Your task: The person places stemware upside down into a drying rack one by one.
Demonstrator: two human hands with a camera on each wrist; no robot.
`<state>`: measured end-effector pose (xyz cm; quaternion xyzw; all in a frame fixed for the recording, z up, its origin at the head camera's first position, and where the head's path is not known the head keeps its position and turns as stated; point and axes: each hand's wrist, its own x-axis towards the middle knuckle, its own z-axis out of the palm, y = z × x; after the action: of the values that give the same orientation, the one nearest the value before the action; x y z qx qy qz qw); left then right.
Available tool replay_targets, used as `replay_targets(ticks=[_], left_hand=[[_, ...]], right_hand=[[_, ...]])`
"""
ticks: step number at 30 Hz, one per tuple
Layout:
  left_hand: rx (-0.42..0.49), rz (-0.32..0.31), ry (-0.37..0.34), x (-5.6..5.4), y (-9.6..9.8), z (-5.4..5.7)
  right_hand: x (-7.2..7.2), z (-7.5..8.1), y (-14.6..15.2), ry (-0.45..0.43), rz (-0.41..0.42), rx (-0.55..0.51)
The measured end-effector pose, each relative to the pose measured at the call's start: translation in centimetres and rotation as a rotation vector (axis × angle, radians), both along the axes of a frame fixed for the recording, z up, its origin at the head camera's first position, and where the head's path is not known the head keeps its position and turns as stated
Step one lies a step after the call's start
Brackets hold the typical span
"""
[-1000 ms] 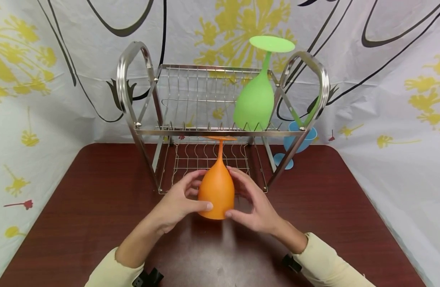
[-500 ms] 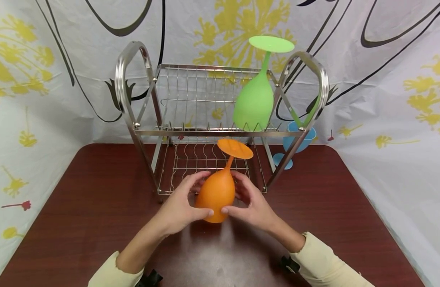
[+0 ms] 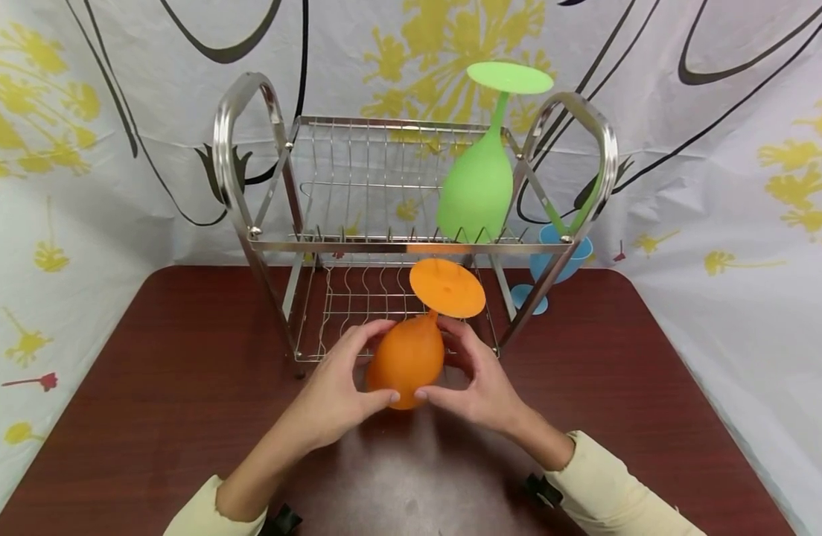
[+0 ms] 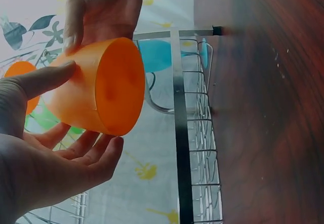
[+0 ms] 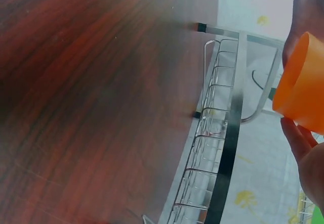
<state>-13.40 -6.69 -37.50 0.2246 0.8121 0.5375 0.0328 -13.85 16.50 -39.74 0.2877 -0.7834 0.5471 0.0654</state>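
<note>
Both my hands hold an orange wine goblet [image 3: 411, 357] by its bowl, in front of the dish rack [image 3: 411, 247]. It is upside down and tilted, its round foot up and to the right. My left hand [image 3: 337, 387] grips the bowl's left side, thumb across the near face, while my right hand [image 3: 481, 383] grips the right side, the two thumbs almost meeting. The far fingers are partly hidden behind the bowl in the head view. From the left wrist, the goblet's open mouth [image 4: 121, 87] shows, hollow inside, with the fingers around it.
A green goblet [image 3: 478, 182] stands upside down on the rack's upper tier, at the right. Behind the rack's right leg a blue goblet [image 3: 561, 257] stands upright on the dark red table [image 3: 150, 387]. A patterned cloth [image 3: 739, 186] hangs behind and at both sides.
The orange goblet has tipped, its foot swinging right and toward me, so more of the foot's flat face shows. Both hands have kept hold of it, with the thumbs closer together.
</note>
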Motion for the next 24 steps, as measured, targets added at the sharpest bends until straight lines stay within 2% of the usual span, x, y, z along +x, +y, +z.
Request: replay_targets(ticks=[7, 13, 17, 24], left_hand=[[-0.007, 0.036, 0.126, 0.4, -0.4, 0.4], [-0.05, 0.097, 0.273, 0.4, -1.0, 0.5], [-0.039, 0.132, 0.352, 0.5, -1.3, 0.6], [-0.004, 0.198, 0.459, 0.6, -1.8, 0.9]], right_hand=[[0.0, 0.6, 0.0, 0.138, 0.008, 0.002], [0.0, 1.2, 0.2, 0.266, 0.004, -0.008], [0.0, 2.0, 0.0, 0.355, -0.004, -0.016], [0.1, 3.5, -0.3, 0.432, 0.008, -0.003]])
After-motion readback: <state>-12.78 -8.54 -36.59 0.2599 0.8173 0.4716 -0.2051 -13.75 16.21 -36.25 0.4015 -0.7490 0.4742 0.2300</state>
